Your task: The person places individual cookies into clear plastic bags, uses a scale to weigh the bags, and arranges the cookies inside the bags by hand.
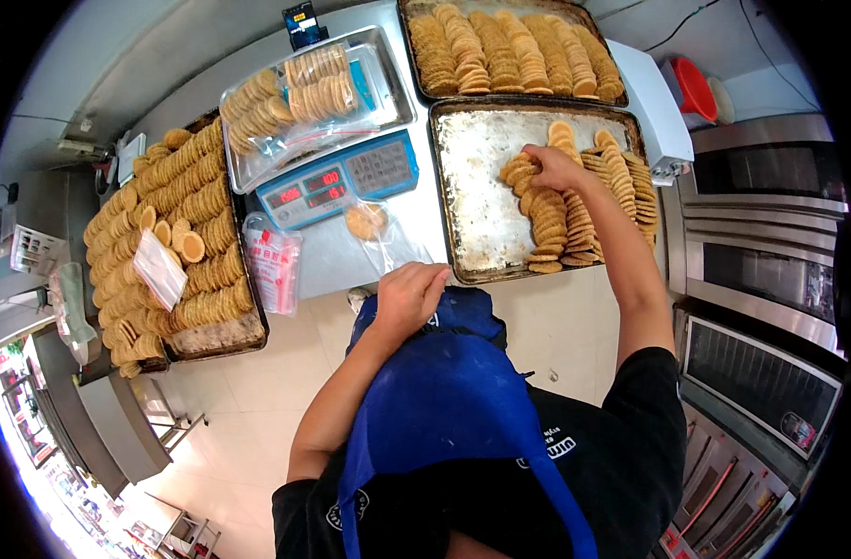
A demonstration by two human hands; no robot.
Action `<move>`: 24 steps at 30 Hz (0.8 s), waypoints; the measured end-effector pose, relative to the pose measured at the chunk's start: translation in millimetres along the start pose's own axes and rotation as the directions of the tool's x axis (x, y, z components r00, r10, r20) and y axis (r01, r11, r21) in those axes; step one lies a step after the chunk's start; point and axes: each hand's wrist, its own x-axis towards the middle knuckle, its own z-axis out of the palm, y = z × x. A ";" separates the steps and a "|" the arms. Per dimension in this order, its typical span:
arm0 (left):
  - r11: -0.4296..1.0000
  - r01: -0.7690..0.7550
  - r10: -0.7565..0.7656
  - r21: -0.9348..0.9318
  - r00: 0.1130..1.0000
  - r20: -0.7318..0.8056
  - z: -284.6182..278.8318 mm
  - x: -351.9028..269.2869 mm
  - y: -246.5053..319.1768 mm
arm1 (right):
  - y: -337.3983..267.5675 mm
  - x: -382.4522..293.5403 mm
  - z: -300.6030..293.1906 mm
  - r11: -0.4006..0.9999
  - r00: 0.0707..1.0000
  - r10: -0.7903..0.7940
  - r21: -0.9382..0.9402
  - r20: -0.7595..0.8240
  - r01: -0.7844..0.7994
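My right hand [559,170] reaches over a dark-rimmed baking tray [478,189]. Its fingers and thumb are closed around a few round cookies [519,171] at the far end of the leftmost row. More rows of cookies [610,202] fill the tray's right side. My left hand [411,297] is curled at the table's front edge, by the near end of a clear plastic bag [396,241]; whether it grips the bag is hidden. Inside that bag lies a round cookie [366,221], just in front of a blue digital scale [306,195] with lit red digits.
Filled cookie bags [320,84] lie in a metal tray [397,84] on the scale. A full cookie tray [512,52] stands behind; another [177,244] is at left, with a plastic packet [160,269] on top. Printed bags [275,265] hang over the table edge. Ovens [760,230] stand right.
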 end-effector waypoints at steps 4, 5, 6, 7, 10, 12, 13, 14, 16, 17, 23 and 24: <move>0.975 0.188 -0.172 -0.119 0.976 0.137 -4.2 13.7 9.8 | -24.6 -10.1 -6.7 0.964 0.953 0.009 0.257 -0.304 0.072; 0.948 0.252 -0.211 -0.194 0.955 0.208 -0.4 23.2 8.8 | -33.6 -14.6 -4.1 0.951 0.932 0.042 0.301 -0.359 0.074; 0.911 0.320 -0.246 -0.260 0.928 0.280 4.9 31.8 7.8 | -48.0 -19.0 -0.7 0.935 0.910 0.073 0.347 -0.408 0.081; 0.748 0.474 -0.370 -0.464 0.879 0.300 17.0 39.9 8.5 | -66.3 -23.9 4.8 0.915 0.886 0.105 0.392 -0.452 0.092; 0.025 0.628 -0.563 -0.778 0.651 0.508 53.7 68.8 2.4 | -142.8 -50.5 32.0 0.955 0.734 -0.032 0.195 -0.679 0.222; -0.309 0.547 -0.525 -0.778 0.584 0.619 64.9 81.5 -10.0 | -180.6 -68.9 54.2 0.966 0.664 -0.119 0.068 -0.738 0.249; -0.352 0.487 -0.456 -0.799 0.656 0.601 71.0 80.7 -25.2 | -194.9 -76.8 64.8 0.970 0.655 -0.153 0.014 -0.740 0.242; -0.388 0.427 -0.484 -0.817 0.660 0.575 76.9 74.3 -37.0 | -206.0 -81.0 77.7 0.974 0.693 -0.132 0.039 -0.708 0.225; -0.511 0.371 -0.472 -0.775 0.633 0.614 74.0 69.7 -41.5 | -215.4 -94.1 91.5 0.974 0.722 -0.165 0.002 -0.672 0.225; -0.504 0.389 -0.482 -0.771 0.614 0.625 70.8 64.5 -43.3 | -220.0 -98.9 97.2 0.974 0.736 -0.181 -0.016 -0.652 0.226; -0.423 0.458 -0.478 -0.782 0.620 0.622 73.1 53.5 -45.9 | -225.6 -109.2 95.5 0.975 0.679 -0.161 -0.007 -0.717 0.223; -0.441 0.453 -0.471 -0.775 0.618 0.629 72.3 54.8 -47.3 | -226.3 -109.9 96.2 0.979 0.686 -0.135 0.012 -0.715 0.205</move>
